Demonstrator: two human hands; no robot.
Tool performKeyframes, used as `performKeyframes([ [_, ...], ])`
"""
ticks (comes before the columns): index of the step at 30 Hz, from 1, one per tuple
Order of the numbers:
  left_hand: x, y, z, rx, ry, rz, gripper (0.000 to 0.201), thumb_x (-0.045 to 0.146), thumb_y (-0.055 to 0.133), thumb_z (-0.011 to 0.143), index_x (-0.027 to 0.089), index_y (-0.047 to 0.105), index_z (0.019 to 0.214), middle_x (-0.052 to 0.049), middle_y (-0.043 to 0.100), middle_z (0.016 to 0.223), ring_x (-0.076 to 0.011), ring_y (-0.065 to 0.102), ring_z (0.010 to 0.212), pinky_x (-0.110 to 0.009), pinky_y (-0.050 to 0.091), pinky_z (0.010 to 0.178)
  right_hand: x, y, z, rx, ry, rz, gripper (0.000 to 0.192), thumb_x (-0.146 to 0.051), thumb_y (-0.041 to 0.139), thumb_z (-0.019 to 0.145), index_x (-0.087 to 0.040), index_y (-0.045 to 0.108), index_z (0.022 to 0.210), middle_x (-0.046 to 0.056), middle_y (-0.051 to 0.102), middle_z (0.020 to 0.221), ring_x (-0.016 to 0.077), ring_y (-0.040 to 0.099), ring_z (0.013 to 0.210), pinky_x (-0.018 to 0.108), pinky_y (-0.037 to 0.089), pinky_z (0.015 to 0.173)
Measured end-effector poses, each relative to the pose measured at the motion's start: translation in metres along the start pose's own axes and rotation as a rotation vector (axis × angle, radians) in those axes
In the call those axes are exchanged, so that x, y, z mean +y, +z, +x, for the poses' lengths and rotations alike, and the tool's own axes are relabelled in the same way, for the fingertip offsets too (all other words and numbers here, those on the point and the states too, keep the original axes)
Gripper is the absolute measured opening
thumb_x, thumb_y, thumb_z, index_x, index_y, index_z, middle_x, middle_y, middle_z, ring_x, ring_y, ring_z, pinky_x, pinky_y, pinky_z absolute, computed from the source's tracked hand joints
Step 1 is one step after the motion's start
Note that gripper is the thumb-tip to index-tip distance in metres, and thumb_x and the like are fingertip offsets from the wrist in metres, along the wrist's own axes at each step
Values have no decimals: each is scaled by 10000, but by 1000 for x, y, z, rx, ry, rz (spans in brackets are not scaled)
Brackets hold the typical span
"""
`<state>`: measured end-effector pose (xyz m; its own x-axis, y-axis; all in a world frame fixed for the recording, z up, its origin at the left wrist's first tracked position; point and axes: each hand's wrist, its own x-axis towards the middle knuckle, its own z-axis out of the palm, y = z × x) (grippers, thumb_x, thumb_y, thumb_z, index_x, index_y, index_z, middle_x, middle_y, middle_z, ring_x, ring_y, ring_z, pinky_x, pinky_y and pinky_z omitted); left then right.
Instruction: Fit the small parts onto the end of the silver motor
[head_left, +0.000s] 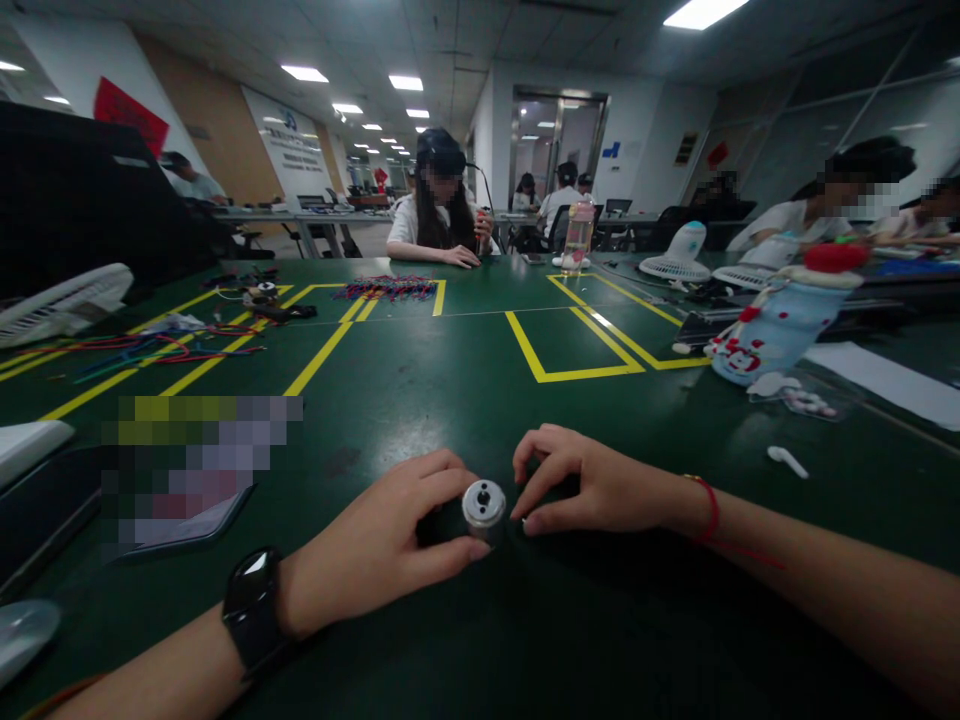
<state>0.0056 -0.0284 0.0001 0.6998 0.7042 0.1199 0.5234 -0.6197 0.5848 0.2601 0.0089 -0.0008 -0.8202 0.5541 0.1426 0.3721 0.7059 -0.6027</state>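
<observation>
Between the thumb and fingers of my left hand (390, 520) stands a small motor (484, 505), a silver metal cylinder with a dark centre and small dark holes in its top face. It is upright on the green table. Just to its right is my right hand (577, 480), apart from the motor, with fingers curled and thumb and forefinger close together. A tiny pale speck shows at those fingertips, too small to name.
A phone (217, 525) lies left of my hands, near a mouse (26, 635). Loose coloured wires (187, 345) and a wire pile (386, 288) lie farther off. Rightward are a blue bottle (780, 325) and an earbud (787, 461). A person (442, 200) sits opposite.
</observation>
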Motion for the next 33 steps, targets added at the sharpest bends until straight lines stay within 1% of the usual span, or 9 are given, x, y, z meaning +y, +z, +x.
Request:
performKeyframes([
  [4, -1, 1, 1, 6, 5, 5, 185, 291, 625, 859, 236, 583, 1031, -21, 576, 1015, -203, 548, 913, -326, 452, 792, 0, 3, 0, -19, -22, -78, 175, -390, 709, 780, -300, 749, 925, 23, 575, 1031, 181, 512, 964, 367, 366, 873],
  [8, 2, 0, 0, 11, 19, 32, 199, 285, 613, 862, 237, 584, 1053, -29, 585, 1030, -209, 553, 920, -331, 463, 805, -2, 0, 0, 8, 5, 58, 288, -375, 711, 779, -268, 711, 1047, 36, 574, 1054, 175, 529, 971, 346, 395, 873],
  [11, 4, -1, -3, 13, 27, 88, 179, 276, 595, 864, 222, 580, 1034, -42, 586, 1034, -214, 553, 914, -338, 458, 807, -1, -2, 1, 117, 109, 256, 311, -378, 658, 825, -215, 684, 1089, 49, 586, 1037, 162, 558, 930, 309, 437, 818],
  [15, 6, 0, -7, -6, 17, 219, 175, 311, 567, 876, 204, 554, 1014, -49, 581, 1013, -231, 544, 893, -374, 432, 797, 4, 0, 1, 277, 245, 480, 250, -362, 637, 836, -178, 686, 997, 38, 629, 953, 143, 577, 839, 273, 451, 730],
  [20, 8, 1, -8, -19, 27, 351, 221, 351, 559, 880, 210, 535, 1049, -53, 573, 1011, -252, 529, 884, -411, 403, 784, 9, 0, 1, 378, 343, 499, 266, -372, 614, 844, -135, 674, 950, 29, 636, 822, 113, 547, 689, 255, 436, 641],
  [25, 9, 1, -7, -37, 34, 380, 222, 373, 522, 901, 204, 535, 1044, -64, 565, 1021, -256, 522, 885, -419, 398, 784, 8, -4, 2, 289, 321, 415, 200, -334, 638, 828, -142, 680, 862, 21, 632, 798, 126, 558, 708, 269, 439, 663],
  [27, 10, 0, -7, -38, 35, 384, 221, 372, 522, 899, 201, 534, 1039, -63, 564, 1019, -256, 521, 884, -420, 397, 784, 3, -6, 1, 205, 254, 304, 166, -311, 646, 824, -150, 684, 843, 29, 630, 841, 136, 568, 755, 280, 447, 697],
  [30, 10, -1, -9, -37, 31, 386, 213, 367, 530, 894, 200, 537, 1026, -58, 563, 1009, -254, 520, 883, -421, 396, 786, -7, -6, 0, 61, 101, 130, 186, -293, 690, 788, -168, 690, 926, 45, 600, 970, 151, 566, 865, 293, 453, 772],
  [33, 9, -2, -11, -36, 30, 389, 216, 371, 533, 892, 201, 537, 1024, -54, 562, 997, -252, 519, 875, -422, 397, 780, -14, -2, 1, 7, 15, 5, 231, -296, 751, 730, -206, 708, 938, 40, 565, 1019, 175, 540, 962, 336, 420, 878],
])
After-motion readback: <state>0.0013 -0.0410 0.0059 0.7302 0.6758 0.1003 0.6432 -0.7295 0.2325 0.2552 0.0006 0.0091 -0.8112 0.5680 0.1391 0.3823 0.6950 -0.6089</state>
